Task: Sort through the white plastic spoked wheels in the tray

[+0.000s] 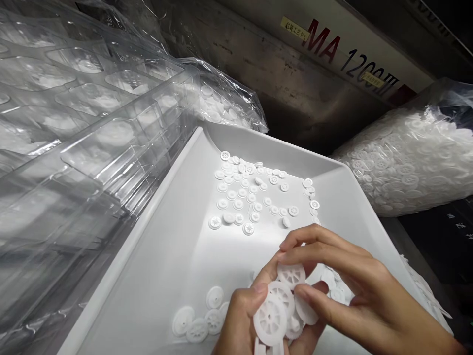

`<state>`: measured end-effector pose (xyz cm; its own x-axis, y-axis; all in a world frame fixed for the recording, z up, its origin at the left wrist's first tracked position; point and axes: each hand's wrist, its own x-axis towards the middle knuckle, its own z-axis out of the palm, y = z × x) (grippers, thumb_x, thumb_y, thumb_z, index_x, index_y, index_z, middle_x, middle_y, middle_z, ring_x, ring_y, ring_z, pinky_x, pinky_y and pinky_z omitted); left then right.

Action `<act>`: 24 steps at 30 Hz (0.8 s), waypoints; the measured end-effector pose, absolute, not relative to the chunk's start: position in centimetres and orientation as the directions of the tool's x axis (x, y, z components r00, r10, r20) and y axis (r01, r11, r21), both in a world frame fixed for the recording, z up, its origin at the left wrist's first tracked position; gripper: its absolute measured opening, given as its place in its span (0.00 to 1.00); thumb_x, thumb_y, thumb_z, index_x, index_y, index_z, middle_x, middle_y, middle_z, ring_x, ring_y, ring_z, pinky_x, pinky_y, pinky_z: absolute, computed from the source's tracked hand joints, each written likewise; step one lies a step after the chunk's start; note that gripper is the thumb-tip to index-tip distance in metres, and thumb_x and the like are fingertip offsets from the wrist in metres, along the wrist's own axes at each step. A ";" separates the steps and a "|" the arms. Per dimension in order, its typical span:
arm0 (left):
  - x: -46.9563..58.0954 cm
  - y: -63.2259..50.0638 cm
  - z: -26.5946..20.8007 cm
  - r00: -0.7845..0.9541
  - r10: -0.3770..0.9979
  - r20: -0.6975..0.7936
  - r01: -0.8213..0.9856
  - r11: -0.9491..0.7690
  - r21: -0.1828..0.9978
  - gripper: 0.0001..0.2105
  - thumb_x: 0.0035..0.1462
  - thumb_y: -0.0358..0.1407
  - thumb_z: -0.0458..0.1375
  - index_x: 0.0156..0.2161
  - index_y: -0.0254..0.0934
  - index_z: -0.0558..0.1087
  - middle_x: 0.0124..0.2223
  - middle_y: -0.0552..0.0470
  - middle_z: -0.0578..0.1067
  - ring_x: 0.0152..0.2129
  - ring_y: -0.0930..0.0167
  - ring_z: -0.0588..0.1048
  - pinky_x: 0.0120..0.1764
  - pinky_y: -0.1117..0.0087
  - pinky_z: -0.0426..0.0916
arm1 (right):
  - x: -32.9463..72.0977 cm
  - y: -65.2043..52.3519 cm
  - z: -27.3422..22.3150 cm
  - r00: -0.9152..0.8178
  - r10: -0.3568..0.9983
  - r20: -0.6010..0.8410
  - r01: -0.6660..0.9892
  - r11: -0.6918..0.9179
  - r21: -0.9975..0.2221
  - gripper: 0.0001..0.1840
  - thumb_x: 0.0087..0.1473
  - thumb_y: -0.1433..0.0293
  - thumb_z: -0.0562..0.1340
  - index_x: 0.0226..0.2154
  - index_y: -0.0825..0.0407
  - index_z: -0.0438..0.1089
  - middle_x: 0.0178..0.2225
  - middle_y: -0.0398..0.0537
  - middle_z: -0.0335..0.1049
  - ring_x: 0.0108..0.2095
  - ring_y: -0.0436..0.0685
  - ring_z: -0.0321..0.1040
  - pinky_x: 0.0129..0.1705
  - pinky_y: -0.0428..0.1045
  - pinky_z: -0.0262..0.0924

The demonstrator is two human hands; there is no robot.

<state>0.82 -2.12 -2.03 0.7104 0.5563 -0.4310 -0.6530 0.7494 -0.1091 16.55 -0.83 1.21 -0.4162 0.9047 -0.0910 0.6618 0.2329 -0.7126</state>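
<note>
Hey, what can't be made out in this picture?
Head view:
Palm of the left hand: hidden by white, round, spoked plastic wheels.
Near end of the white plastic tray: cut off by bottom edge.
Count of white pieces in the clear plastic bag, right: overlapping.
Lettering on the lower yellow rectangular label: too small.

A white bin [158, 246] is seen at centre frame. Wheels [238, 204] are scattered mid-frame and clustered at lower left and lower right.

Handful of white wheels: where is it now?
At the bottom of the head view, right of centre: the white wheels sit in the left hand, beside the right hand, over the white tray.
</note>
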 end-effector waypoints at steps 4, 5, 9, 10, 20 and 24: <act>0.5 -1.9 -1.7 0.711 0.555 -0.431 -0.652 0.750 -0.109 0.21 0.57 0.36 0.47 0.55 0.37 0.66 0.45 0.49 0.77 0.51 0.62 0.70 0.55 0.57 0.60 | 16.7 -0.5 1.6 -0.436 0.898 -0.061 0.626 0.254 -0.737 0.16 0.54 0.77 0.60 0.43 0.42 0.66 0.44 0.42 0.65 0.47 0.51 0.64 0.46 0.44 0.63; 0.4 -1.8 -1.8 0.707 0.536 -0.461 -0.646 0.755 -0.113 0.20 0.59 0.34 0.45 0.54 0.35 0.67 0.43 0.49 0.78 0.49 0.63 0.72 0.55 0.58 0.61 | 16.8 -0.4 1.7 -0.440 0.896 -0.067 0.626 0.252 -0.738 0.15 0.54 0.76 0.60 0.42 0.42 0.66 0.44 0.42 0.65 0.47 0.52 0.64 0.47 0.45 0.63; 0.7 -1.7 -2.1 0.677 0.480 -0.559 -0.678 0.702 -0.218 0.20 0.61 0.33 0.41 0.55 0.30 0.64 0.41 0.46 0.80 0.43 0.66 0.76 0.51 0.61 0.66 | 17.3 -0.4 1.6 -0.439 0.895 -0.083 0.644 0.249 -0.723 0.15 0.55 0.75 0.61 0.43 0.41 0.65 0.44 0.42 0.65 0.48 0.52 0.63 0.47 0.46 0.63; 0.9 -1.7 -2.1 0.659 0.469 -0.588 -0.696 0.676 -0.241 0.21 0.60 0.34 0.42 0.56 0.29 0.63 0.42 0.44 0.80 0.42 0.65 0.77 0.48 0.61 0.68 | 17.4 -0.5 1.6 -0.443 0.893 -0.083 0.648 0.254 -0.718 0.16 0.55 0.75 0.61 0.44 0.41 0.65 0.44 0.41 0.64 0.48 0.52 0.63 0.47 0.45 0.62; 0.7 -0.4 -0.3 0.606 0.345 -0.717 -0.670 0.707 -0.227 0.20 0.59 0.35 0.44 0.52 0.28 0.66 0.38 0.44 0.81 0.32 0.66 0.79 0.34 0.66 0.68 | 16.6 -1.4 1.4 -0.423 0.879 -0.222 0.720 0.177 -0.671 0.27 0.49 0.73 0.65 0.47 0.29 0.63 0.53 0.35 0.53 0.51 0.49 0.58 0.38 0.36 0.64; 0.9 -0.2 -0.2 0.579 0.297 -0.759 -0.675 0.697 -0.242 0.18 0.59 0.35 0.47 0.49 0.27 0.69 0.37 0.44 0.81 0.30 0.65 0.79 0.36 0.65 0.68 | 16.7 -1.2 1.1 -0.442 0.866 -0.233 0.726 0.193 -0.660 0.25 0.50 0.72 0.64 0.47 0.31 0.62 0.52 0.38 0.54 0.51 0.51 0.59 0.38 0.39 0.66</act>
<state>0.87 -0.22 -0.17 0.5791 0.2967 -0.7593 -0.6747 0.6972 -0.2422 16.68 -1.16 1.08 -0.4421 0.8660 -0.2335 0.7264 0.1930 -0.6597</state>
